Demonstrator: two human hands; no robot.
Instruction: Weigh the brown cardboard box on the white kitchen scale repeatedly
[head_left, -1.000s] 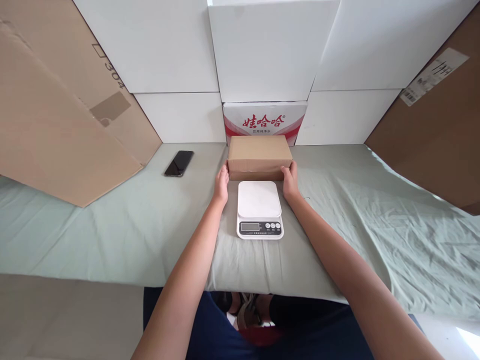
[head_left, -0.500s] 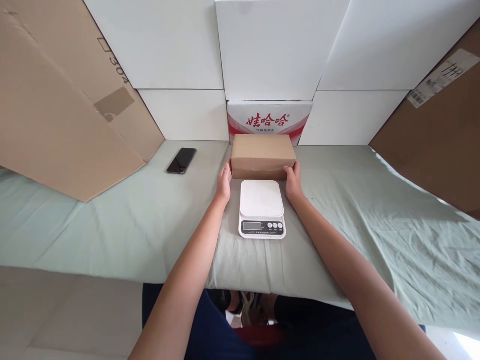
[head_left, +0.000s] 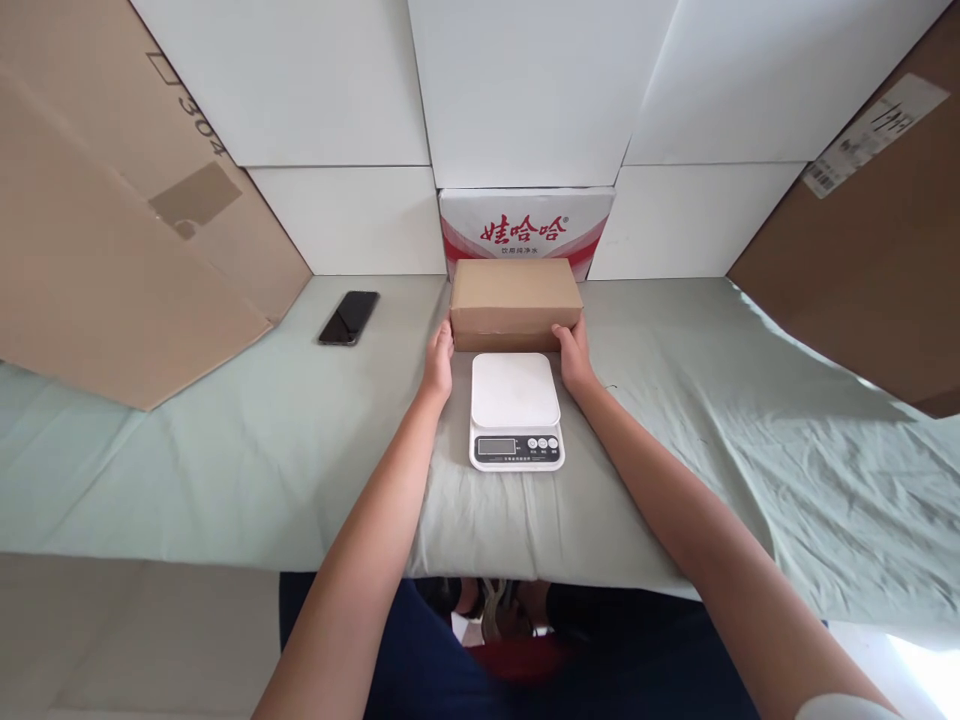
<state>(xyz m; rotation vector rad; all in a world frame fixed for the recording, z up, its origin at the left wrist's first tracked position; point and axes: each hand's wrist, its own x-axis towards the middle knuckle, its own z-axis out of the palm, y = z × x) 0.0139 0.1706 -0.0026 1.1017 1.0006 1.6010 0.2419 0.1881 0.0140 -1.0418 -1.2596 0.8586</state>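
A small brown cardboard box [head_left: 516,285] sits between my hands on the green cloth, just behind a white kitchen scale [head_left: 515,392]. My left hand [head_left: 439,360] presses against the box's left end. At the right end, my right hand [head_left: 574,352] grips it with the thumb on the front face; its other fingers are hidden behind the end. Nothing lies on the scale's platform, and its display looks blank.
To the left lies a black phone [head_left: 349,318]. A white and red printed carton [head_left: 526,220] stands behind the box against white panels [head_left: 352,215]. Large cardboard sheets flank the green-clothed table, one at left [head_left: 112,250] and one at right [head_left: 862,260].
The whole view has shifted slightly, so things appear a little further left and up. Both hands keep the same hold on the box, which stays behind the scale.
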